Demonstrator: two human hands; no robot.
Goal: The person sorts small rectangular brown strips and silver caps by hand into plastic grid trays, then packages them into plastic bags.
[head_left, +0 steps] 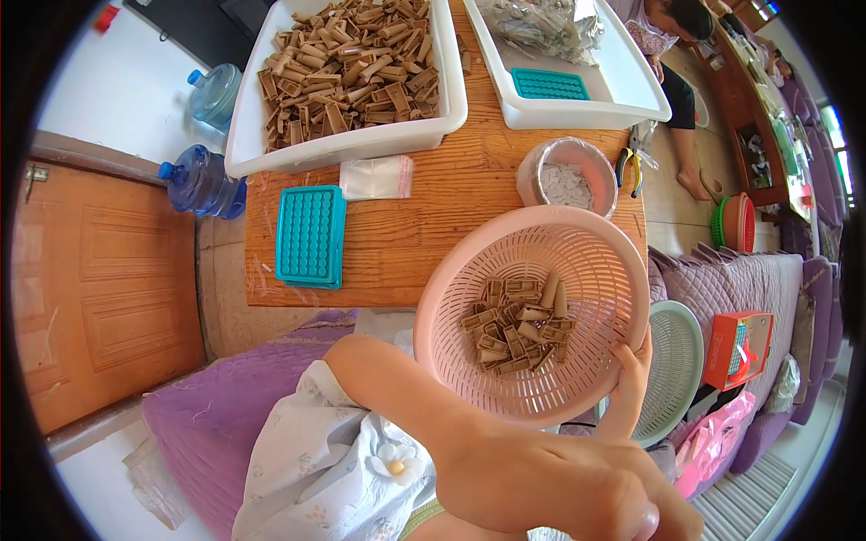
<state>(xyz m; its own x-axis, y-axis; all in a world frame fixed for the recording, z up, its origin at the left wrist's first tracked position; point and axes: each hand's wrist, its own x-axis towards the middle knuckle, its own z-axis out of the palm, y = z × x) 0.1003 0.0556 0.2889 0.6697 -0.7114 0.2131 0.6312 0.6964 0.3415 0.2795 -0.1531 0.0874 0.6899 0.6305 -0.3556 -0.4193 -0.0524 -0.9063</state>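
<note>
My right hand grips the rim of a pink plastic basket, thumb inside the wall. The basket tilts toward me beyond the table's front edge. Several brown, hollow, trough-shaped pieces lie loose in its bottom. My left arm reaches across below the basket, and my left hand is bent downward in front of my right forearm. One fingertip of it shows; the other fingers are hidden, and I see nothing held in it.
A white tub heaped with brown pieces and a white tray stand on the wooden table. Teal moulded trays, clear bags, a small bucket and pliers lie nearby. Another person sits beyond.
</note>
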